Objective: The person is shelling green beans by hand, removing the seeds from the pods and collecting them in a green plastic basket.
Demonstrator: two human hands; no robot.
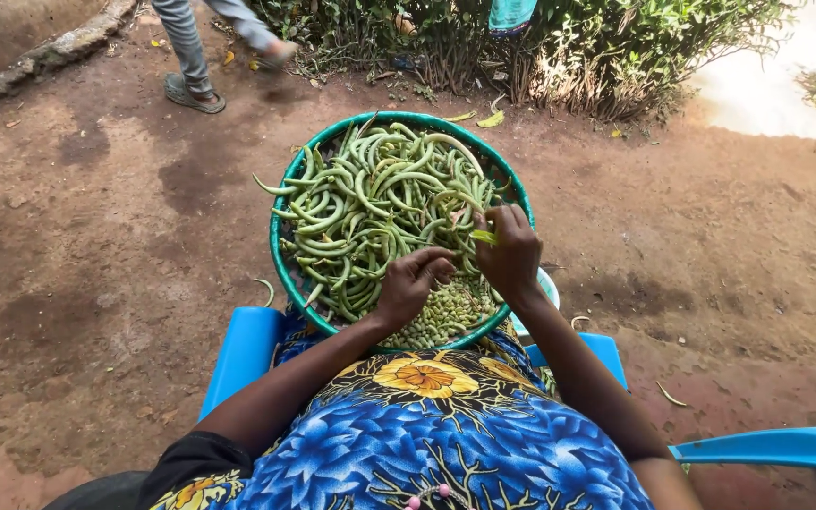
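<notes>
Round green woven basket [287, 274] on lap, within reach; left hand [412, 282] curled over shelled pale beans [446, 312], right hand [509, 251] pinching split green pod [484, 236]; hands close together.

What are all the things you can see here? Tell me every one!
basket: one, green, round, on the person's lap
bean pods: many, green, piled in the basket
shelled beans: a heap, pale green, at the basket's near edge
chair: one, blue, under the person
dress: one, blue with yellow flowers, on the lap
bushes: several, green, at the top
ground: bare reddish-brown earth all around
another person's feet: two, in sandals, top left
left hand: one, fingers curled over the beans
right hand: one, pinching a green pod
</notes>
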